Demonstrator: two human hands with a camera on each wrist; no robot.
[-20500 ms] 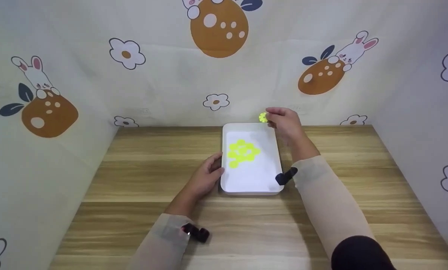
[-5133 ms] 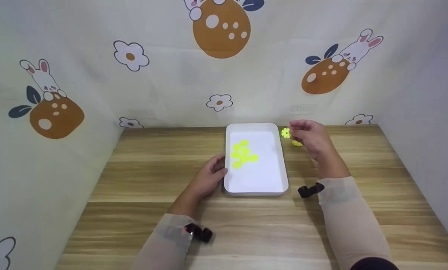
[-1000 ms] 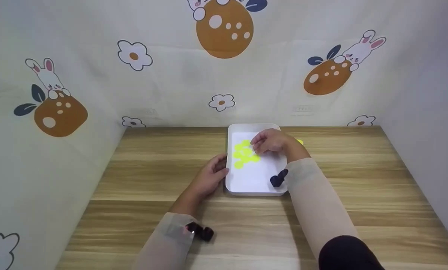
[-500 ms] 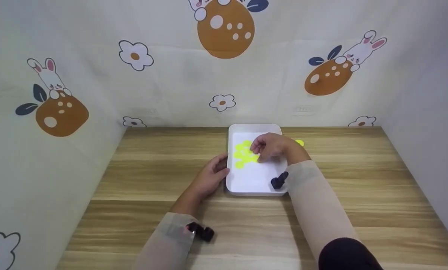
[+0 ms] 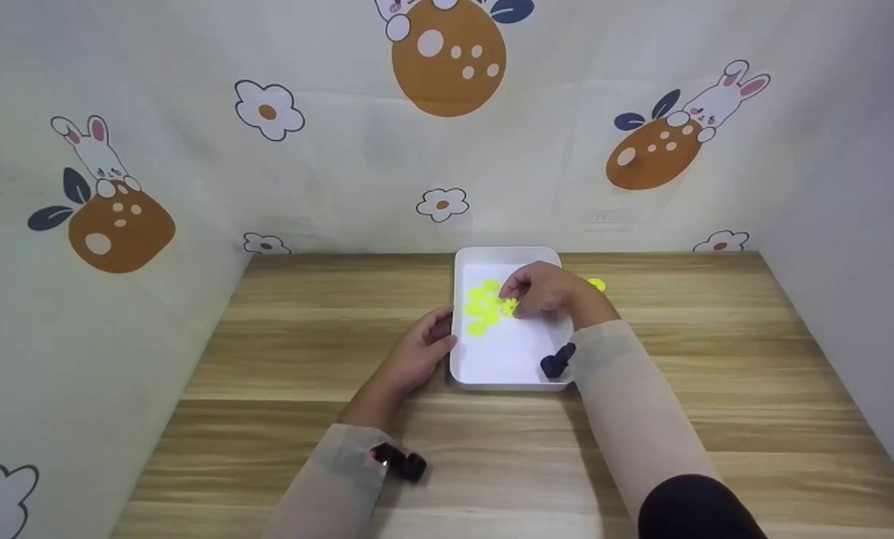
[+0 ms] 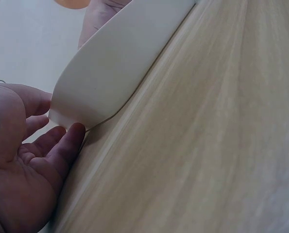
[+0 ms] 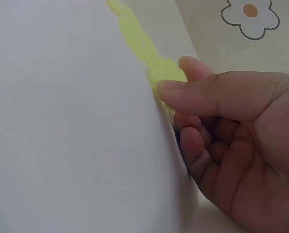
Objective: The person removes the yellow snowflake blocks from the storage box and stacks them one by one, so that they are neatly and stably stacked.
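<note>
The white tray lies on the wooden table with a cluster of flat, yellow, flower-shaped plastic discs in its left half. My left hand holds the tray's left side; in the left wrist view its fingertips touch the outer wall near a corner. Over the tray my right hand pinches one notched yellow disc between thumb and fingers, right beside the cluster. In the right wrist view the thumb lies on yellow plastic, and the other fingers are curled below it.
Another yellow disc lies on the table right of the tray, partly behind my right forearm. A patterned cloth with rabbits and flowers hangs along the back and sides. The wooden table stretches around the tray.
Five seconds ago my right hand held a disc right of the tray; it has since come left over the cluster. In the last half second a pinched disc has come into sight. My left hand stays put.
</note>
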